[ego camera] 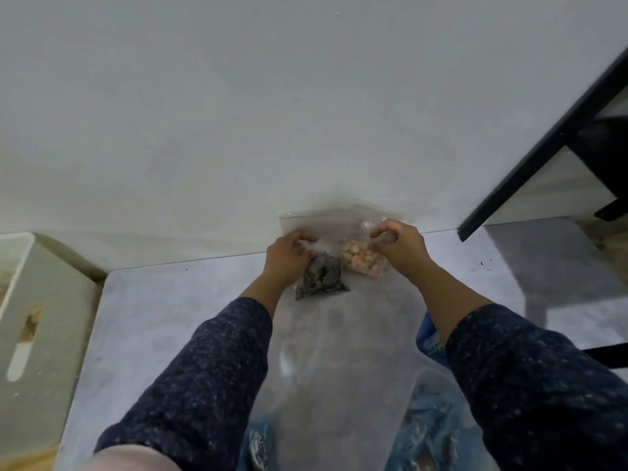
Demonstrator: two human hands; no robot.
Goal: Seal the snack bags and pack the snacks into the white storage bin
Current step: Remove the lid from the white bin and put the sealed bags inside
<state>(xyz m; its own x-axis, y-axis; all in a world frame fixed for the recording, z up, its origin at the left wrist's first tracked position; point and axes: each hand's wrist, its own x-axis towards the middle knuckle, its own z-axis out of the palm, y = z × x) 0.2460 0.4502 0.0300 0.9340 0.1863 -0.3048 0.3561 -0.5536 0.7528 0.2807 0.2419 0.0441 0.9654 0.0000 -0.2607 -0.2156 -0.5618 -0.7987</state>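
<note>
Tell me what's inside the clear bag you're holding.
Inside the clear bag: pale pink and cream snack pieces on the right, a dark patterned packet on the left. The left hand covers part of the packet; the right hand hides the bag's right edge.

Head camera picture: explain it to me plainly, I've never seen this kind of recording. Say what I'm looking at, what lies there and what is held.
There is no machine here. A person wears a camera on the head, looking forward and down along both dark sleeves. On the pale surface by the wall lies a clear zip bag holding pastel snack pieces and a dark patterned packet. The left hand and the right hand each pinch the bag with curled fingers, apparently to seal it. The white storage bin stands at far left.
</note>
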